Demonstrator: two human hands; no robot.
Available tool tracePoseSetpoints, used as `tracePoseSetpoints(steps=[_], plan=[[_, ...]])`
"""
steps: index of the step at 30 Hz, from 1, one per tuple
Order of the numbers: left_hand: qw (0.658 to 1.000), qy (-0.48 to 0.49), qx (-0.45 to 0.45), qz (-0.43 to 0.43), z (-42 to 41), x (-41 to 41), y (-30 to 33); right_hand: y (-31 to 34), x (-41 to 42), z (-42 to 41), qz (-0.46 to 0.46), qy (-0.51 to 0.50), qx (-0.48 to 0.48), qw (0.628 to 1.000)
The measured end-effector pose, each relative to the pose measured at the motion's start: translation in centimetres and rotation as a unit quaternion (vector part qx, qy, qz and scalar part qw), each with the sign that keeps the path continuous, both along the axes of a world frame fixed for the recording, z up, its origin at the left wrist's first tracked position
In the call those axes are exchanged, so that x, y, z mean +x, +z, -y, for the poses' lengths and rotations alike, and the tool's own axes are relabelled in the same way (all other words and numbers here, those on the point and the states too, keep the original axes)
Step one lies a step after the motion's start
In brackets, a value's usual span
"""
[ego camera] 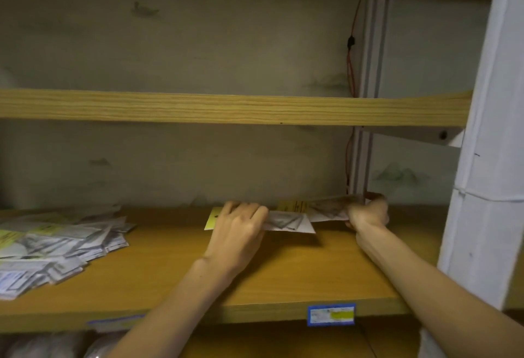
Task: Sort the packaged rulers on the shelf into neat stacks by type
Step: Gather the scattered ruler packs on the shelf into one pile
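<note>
A loose heap of packaged rulers [61,241] in clear sleeves with yellow-green cards lies at the left of the wooden shelf [255,278]. Mid-shelf, my left hand [241,224] rests on a packaged triangle ruler [286,223] with a yellow header card, fingers curled over its left end. Further right and near the back, my right hand [368,211] grips the right end of a second packaged triangle ruler [326,209], held slightly lifted and tilted. The two packs sit side by side, overlapping a little.
A white upright post [487,159] bounds the shelf on the right. Another wooden shelf [226,107] runs above. A red cable [350,74] hangs in the back corner. A blue price label [331,314] sticks to the shelf's front edge. Bagged goods [56,346] sit below.
</note>
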State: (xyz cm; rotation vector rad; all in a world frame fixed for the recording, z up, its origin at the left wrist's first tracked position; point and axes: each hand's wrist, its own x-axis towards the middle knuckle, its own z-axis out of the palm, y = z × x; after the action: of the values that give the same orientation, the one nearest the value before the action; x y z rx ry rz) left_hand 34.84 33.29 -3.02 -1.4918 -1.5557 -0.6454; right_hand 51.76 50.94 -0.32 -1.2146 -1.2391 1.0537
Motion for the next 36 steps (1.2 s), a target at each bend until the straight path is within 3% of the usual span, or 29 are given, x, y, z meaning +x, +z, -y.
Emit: tracePoseSetpoints(steps=[6, 11, 15, 26, 31, 36], plan=[[0.998, 0.029, 0.037, 0.043, -0.5, 1.3, 0.8, -1.2, -0.1, -0.7, 0.069, 0.037, 0.015, 0.997], [0.990, 0.059, 0.032, 0.120, -1.7, 1.4, 0.5, -2.2, -0.2, -0.5, 0.149, 0.090, 0.084, 0.981], [0.991, 0.071, 0.017, 0.115, -1.6, 0.7, 0.0, -2.9, -0.6, -0.9, 0.204, 0.096, 0.130, 0.966], [0.997, 0.042, 0.029, 0.059, -1.7, 0.6, -0.5, -3.5, -1.0, -1.5, 0.264, 0.048, 0.146, 0.952], [0.998, 0.029, 0.038, 0.042, -1.9, 0.6, -0.5, -2.8, -0.5, -0.2, 0.191, 0.059, 0.203, 0.958], [0.999, 0.019, 0.038, 0.026, -2.1, 0.7, -0.5, -1.8, -0.8, 1.3, 0.066, 0.187, 0.171, 0.965]])
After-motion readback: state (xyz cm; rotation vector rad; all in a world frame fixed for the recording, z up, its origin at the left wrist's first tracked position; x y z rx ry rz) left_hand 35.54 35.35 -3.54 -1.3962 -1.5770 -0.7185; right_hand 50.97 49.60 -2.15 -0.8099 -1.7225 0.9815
